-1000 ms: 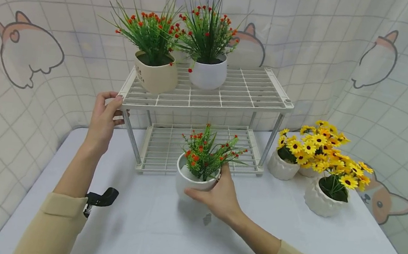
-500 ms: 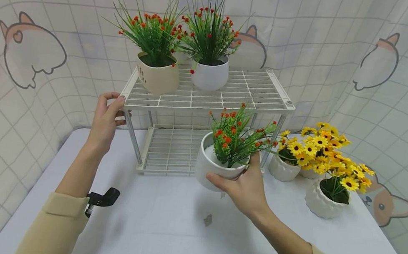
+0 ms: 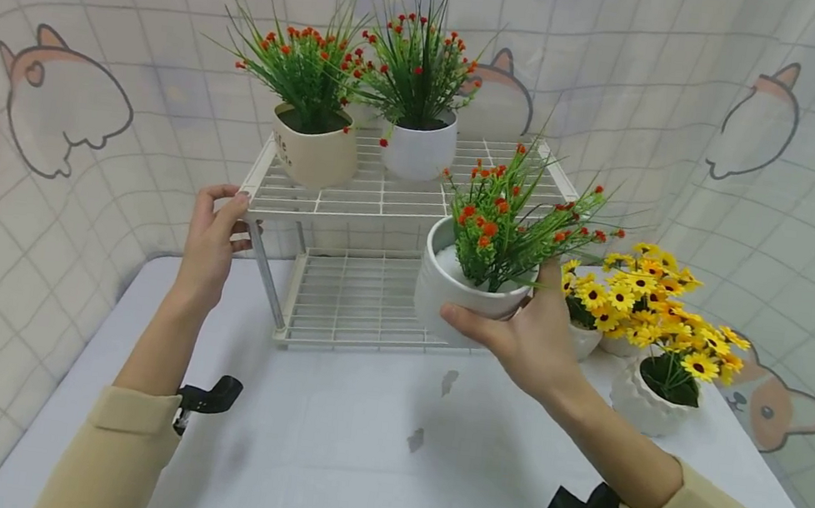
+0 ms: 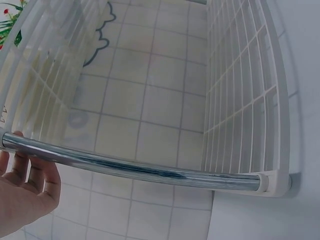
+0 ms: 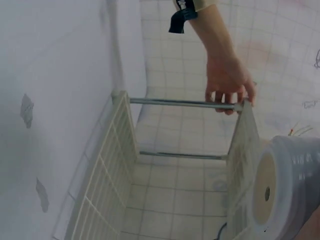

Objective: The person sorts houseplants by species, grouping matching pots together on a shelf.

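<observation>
My right hand (image 3: 541, 340) grips a white flowerpot (image 3: 437, 291) of red-flowered greenery (image 3: 504, 231), thumb on the near side of the pot. It is held up before the right front of a white two-tier wire rack (image 3: 351, 216), overlapping the top shelf's edge in the head view. From below, the right wrist view shows the pot's round base (image 5: 265, 187) with a small hole. My left hand (image 3: 211, 244) holds the rack's front left top corner; its fingers curl behind the metal post (image 4: 125, 167) in the left wrist view.
On the top shelf stand a cream pot (image 3: 316, 158) and a white pot (image 3: 419, 153), both with red-flowered grass. Yellow-flowered plants in white pots, one at the front (image 3: 650, 407), stand right of the rack. A tiled-pattern curtain (image 3: 169, 93) hangs behind the table (image 3: 325, 446).
My right hand has raised the white flowerpot from low in front of the rack, up and to the right, toward top-shelf height. My left hand has stayed on the rack's corner.
</observation>
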Demonstrator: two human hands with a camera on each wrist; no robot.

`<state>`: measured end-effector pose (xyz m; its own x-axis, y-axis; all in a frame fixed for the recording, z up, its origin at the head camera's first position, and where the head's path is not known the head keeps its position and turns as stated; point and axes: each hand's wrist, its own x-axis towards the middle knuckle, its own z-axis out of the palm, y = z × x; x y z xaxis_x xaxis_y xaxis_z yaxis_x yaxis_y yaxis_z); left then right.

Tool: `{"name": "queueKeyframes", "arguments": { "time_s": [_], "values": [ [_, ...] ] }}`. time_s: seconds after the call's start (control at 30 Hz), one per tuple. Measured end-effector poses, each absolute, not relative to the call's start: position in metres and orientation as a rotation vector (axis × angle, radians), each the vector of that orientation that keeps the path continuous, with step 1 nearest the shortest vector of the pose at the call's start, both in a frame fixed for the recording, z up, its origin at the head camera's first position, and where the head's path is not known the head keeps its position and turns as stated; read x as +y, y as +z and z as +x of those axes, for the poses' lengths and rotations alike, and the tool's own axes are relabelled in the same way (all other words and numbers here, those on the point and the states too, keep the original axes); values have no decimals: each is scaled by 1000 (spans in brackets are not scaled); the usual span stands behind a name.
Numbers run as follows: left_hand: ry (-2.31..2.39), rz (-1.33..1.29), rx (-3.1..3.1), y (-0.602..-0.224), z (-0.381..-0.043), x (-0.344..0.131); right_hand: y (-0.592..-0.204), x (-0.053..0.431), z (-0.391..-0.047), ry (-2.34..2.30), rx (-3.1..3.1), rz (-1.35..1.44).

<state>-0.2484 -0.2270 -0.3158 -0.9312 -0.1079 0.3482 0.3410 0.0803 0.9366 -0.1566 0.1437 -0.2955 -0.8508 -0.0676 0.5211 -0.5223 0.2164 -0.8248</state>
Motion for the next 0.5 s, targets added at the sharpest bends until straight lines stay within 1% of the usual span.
{"name": "queueKeyframes", "arguments": {
  "time_s": [0.33,0.5],
  "values": [
    [-1838,-244,-2080,-317,-248,-225,-259,160,-166,1629,-2094,515],
    [-1835,-247,-2074,-318,-248,-226,-244,167,-181,1564,-2120,414]
  ]
}}
